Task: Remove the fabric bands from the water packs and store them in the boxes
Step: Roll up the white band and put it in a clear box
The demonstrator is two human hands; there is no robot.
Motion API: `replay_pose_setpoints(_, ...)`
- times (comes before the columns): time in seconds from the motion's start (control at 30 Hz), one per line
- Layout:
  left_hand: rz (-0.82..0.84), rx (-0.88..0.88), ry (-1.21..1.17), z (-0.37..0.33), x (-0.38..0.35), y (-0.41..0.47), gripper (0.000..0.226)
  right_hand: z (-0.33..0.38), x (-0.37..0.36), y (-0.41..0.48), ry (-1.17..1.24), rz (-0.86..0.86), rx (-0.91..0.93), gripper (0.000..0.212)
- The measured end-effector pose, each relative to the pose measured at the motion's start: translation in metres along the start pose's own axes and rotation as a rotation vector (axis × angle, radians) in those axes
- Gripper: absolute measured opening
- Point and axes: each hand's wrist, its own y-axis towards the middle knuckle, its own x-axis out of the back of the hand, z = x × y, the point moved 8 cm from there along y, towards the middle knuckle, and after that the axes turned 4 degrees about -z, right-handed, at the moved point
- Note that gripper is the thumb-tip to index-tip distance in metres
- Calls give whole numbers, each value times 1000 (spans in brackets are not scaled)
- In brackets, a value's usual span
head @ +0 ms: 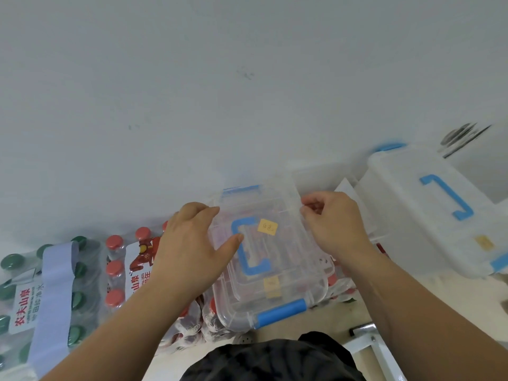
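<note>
White wall backdrop, left hand (192, 243) and right hand (335, 226) grip the clear box (277, 301) at 9 and 3 o'clock; perched on the water pack (118, 273), it might slide.

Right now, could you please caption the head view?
Left hand and right hand hold a clear box over the water packs; a fabric band wraps one pack.
</note>
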Motion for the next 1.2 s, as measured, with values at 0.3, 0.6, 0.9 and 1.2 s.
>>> replay_pose_setpoints(0.3, 240, -87, -154, -66, -26, 26, 84, -29, 68, 35, -118, -123, -36, 24)
replay_pose_setpoints(0.6, 551, 131, -264, -103, -80, 61, 115, -53, 72, 69, -388, -99, -52, 24)
replay_pose_setpoints(0.9, 575, 141, -308, -117, -93, 63, 71, -58, 65, 81, -487, -3, -98, 35)
replay_pose_setpoints(1.2, 629, -41, -66, -131, -111, 67, 94, -62, 37, 61, -597, 216, -65, 29)
